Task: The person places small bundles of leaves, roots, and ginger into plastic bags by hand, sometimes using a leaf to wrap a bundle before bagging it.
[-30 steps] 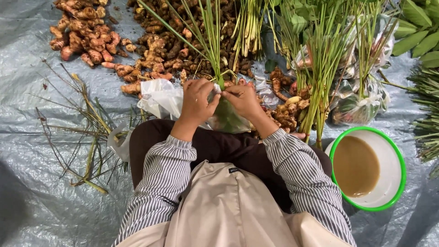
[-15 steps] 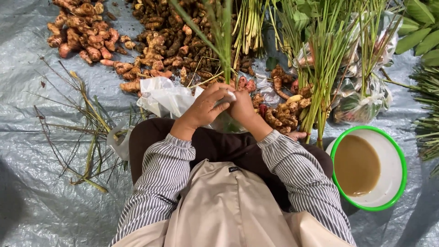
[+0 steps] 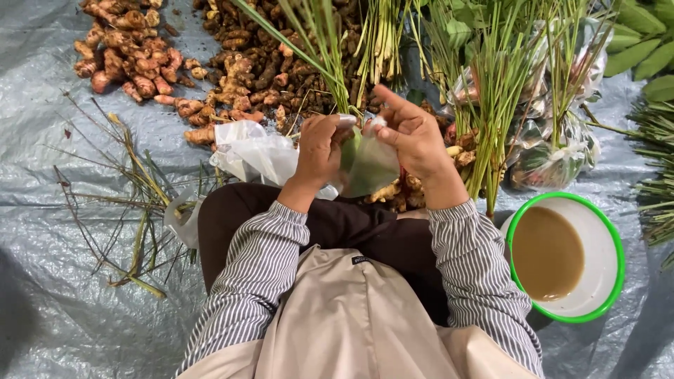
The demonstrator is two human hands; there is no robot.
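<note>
Head view, looking down at a seated person on a grey plastic sheet spread over the ground. The left hand is curled closed around the neck of a small clear plastic bag, gripping it together with the base of a bundle of long green stalks that rises out of the bag toward the top of the frame. The right hand is partly open: thumb and forefinger pinch the bag's upper edge while the remaining fingers stretch out above it. The bag hangs between the two hands, just above the person's lap and in front of the dark trousers; its contents look green, but cannot be made out further.

Just left of the left hand lies a crumpled heap of white plastic bags. Beyond the hands, a pile of brown roots spreads across the sheet, with a separate pile of paler orange roots to its left. Right of the hands stand further bunches of green stalks set in filled clear bags. A white bowl with a green rim, holding cloudy brown liquid, sits beside the person's right elbow. Loose dry stalks and trimmings lie scattered at the left, well apart from the hands.
</note>
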